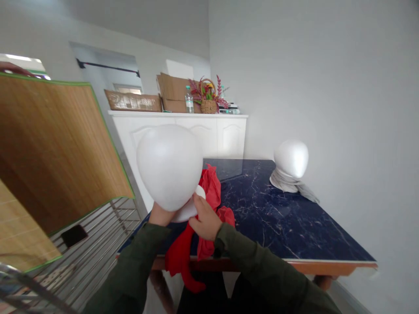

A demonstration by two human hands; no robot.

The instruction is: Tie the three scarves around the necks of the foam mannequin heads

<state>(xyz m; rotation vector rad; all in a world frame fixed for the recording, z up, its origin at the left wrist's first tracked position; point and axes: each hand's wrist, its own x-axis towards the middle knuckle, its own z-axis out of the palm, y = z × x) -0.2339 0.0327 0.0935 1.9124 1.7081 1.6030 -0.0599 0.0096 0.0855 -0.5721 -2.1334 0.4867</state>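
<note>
Two hands on one white smooth foam mannequin head [169, 165], held up over the near edge of the dark blue marble-pattern worktop [278, 220]. Left hand [159, 215]: grip closed under the neck, mostly hidden. Right hand [205, 222]: grip closed, fingers curled on the neck base, touching crumpled red cloth [212, 185] hanging below. Second matte egg-shaped white foam head [291, 158] sits on grey fabric [288, 182], well apart.

The dark blue marble table top [278, 218] is open at middle right. A small white foam head [291, 159] stands far back; a big white foam head [169, 165] and brown bamboo mat [55, 152] block the left
</note>
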